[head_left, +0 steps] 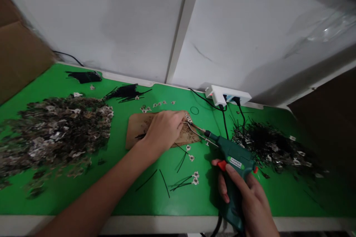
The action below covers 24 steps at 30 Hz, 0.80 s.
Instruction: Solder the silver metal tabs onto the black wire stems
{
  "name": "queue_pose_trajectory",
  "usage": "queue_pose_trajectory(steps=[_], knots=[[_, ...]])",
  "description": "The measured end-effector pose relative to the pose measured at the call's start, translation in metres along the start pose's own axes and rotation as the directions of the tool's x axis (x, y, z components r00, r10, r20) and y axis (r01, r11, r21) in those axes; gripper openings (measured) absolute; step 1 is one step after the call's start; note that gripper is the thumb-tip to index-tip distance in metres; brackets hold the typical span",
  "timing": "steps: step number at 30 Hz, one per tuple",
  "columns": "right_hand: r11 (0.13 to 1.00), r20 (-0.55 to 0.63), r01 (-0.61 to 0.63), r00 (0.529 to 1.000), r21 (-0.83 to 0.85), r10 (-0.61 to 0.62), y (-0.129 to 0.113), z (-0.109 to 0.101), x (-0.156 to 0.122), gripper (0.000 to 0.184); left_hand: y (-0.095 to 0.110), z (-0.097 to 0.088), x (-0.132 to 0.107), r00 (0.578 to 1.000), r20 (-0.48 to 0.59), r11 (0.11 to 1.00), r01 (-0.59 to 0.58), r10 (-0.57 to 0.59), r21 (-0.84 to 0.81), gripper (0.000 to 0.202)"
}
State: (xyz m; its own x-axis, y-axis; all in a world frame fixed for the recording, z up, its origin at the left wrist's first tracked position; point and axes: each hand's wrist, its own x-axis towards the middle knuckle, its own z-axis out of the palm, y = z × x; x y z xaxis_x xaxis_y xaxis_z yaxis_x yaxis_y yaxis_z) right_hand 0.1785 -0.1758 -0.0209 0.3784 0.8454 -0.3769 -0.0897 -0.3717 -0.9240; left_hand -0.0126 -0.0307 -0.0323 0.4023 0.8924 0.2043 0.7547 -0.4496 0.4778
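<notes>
My right hand (250, 200) is wrapped round the grip of a green glue gun (232, 159), one finger on its red trigger. The gun's nozzle points left at a small silvery flower-shaped piece (189, 119). My left hand (164, 127) rests on a brown cardboard pad (137, 126) with its fingers pinched together on that small piece at the pad's right end. Several thin black stems (182, 159) and small white flower pieces (195, 177) lie on the green table (69, 196) between my arms.
A big heap of grey-brown flower pieces (52, 133) covers the left of the table. A dark pile of finished stems (267, 142) lies at the right. Black stem bundles (126, 91) and a white power strip (226, 95) sit by the white back wall.
</notes>
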Motion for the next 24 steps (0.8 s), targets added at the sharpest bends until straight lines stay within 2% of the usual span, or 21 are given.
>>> queue_pose_trajectory(steps=[6,14,24], knots=[[1.000,0.002,-0.007,1.000,-0.024,0.007,-0.0005,-0.0007,0.0014,0.043,-0.0005,0.0010,-0.0001,1.000,-0.007,1.000,-0.011,0.011,-0.011,0.011],[1.000,-0.004,-0.014,1.000,-0.009,0.014,0.0012,-0.0033,0.0013,0.042,-0.0012,0.0046,-0.0005,0.997,-0.070,0.999,-0.038,0.036,-0.023,0.012],[0.999,0.000,-0.042,0.999,0.003,0.042,-0.0030,-0.0002,-0.0001,0.040,-0.0018,0.0054,-0.0001,0.997,-0.071,0.999,-0.033,0.030,-0.040,0.012]])
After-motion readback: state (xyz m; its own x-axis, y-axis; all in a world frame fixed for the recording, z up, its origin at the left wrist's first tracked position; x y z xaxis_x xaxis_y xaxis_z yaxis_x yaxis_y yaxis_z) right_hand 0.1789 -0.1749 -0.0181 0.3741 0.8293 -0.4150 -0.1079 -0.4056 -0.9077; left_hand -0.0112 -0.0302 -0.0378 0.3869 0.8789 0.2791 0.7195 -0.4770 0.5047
